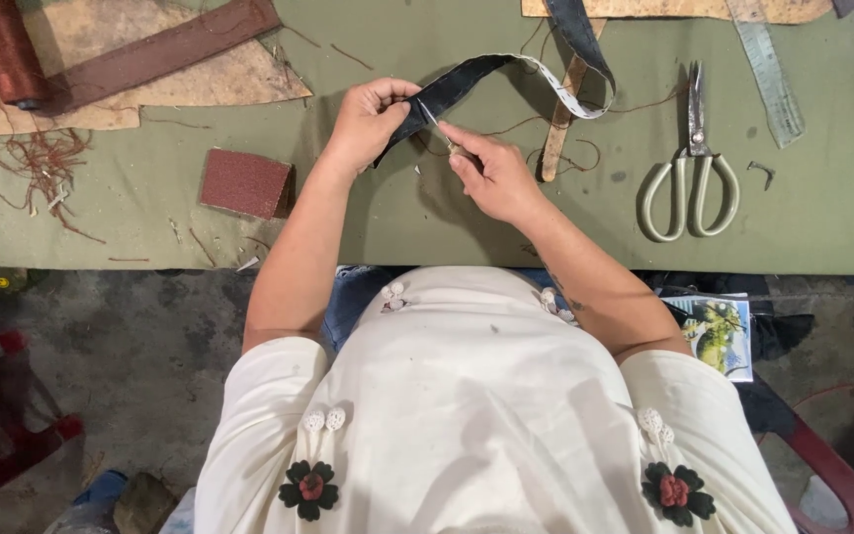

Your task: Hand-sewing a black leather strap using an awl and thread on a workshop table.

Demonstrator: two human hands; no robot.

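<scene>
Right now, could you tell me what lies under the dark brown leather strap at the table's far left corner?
The dark brown leather strap rests on a tan leather sheet, which lies on the green table cover. Anything beneath the sheet is hidden.

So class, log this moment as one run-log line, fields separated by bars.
left hand: pinches dark strap | right hand: holds needle at strap | scissors: lying on green mat, untouched
</scene>
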